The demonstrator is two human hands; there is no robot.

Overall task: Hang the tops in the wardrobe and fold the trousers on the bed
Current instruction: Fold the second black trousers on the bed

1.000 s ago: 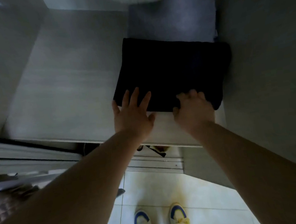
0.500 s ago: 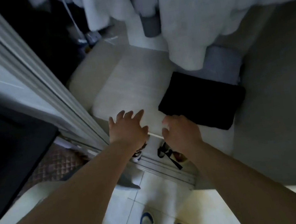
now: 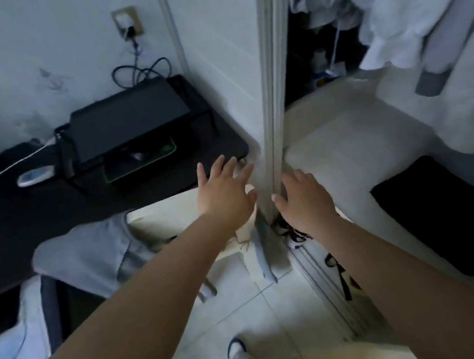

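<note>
The folded black trousers (image 3: 448,217) lie on the pale wardrobe shelf (image 3: 340,147) at the right. White tops (image 3: 430,12) hang above the shelf. My left hand (image 3: 224,193) floats in front of the white sliding wardrobe door (image 3: 271,93) with its fingers spread, holding nothing. Beside it, my right hand (image 3: 307,197) is at the door's edge with relaxed fingers and is also empty. A grey garment (image 3: 89,256) lies draped at the lower left on the corner of the bed (image 3: 13,341).
A black desk (image 3: 38,211) at the left carries a black stand with a closed laptop (image 3: 128,118) and cables to a wall socket (image 3: 126,22). Shoes (image 3: 294,236) lie under the shelf by the door track. My feet stand on white floor tiles (image 3: 246,307).
Both hands have left the black trousers on the shelf and drawn back leftward to the door edge. My view has swung left, bringing the desk and the grey garment into sight.
</note>
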